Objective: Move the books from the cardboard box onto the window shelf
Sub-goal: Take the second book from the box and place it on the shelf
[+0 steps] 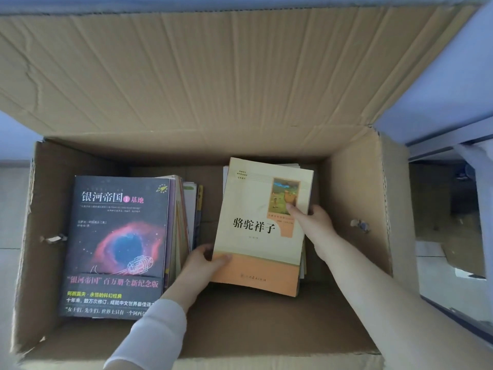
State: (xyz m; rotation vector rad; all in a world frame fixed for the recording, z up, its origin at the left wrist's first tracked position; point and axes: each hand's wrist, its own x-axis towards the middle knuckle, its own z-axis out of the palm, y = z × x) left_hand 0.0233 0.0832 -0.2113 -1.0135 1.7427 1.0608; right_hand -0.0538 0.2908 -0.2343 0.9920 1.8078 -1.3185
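Note:
An open cardboard box [354,198] holds two stacks of books. On the right stack lies a cream and orange book [256,236]. My left hand [202,268] grips its lower left corner, thumb on the cover. My right hand [312,222] holds its right edge, thumb pressed on the cover picture. More books lie under it, mostly hidden. On the left stack, a black book with a red nebula [117,244] lies on top, with several book edges [186,222] showing beside it.
The box's big rear flap [213,76] stands open above the books. Bare cardboard floor [253,321] shows at the front of the box. A pale ledge or frame [448,137] runs at the right, with dark space below it.

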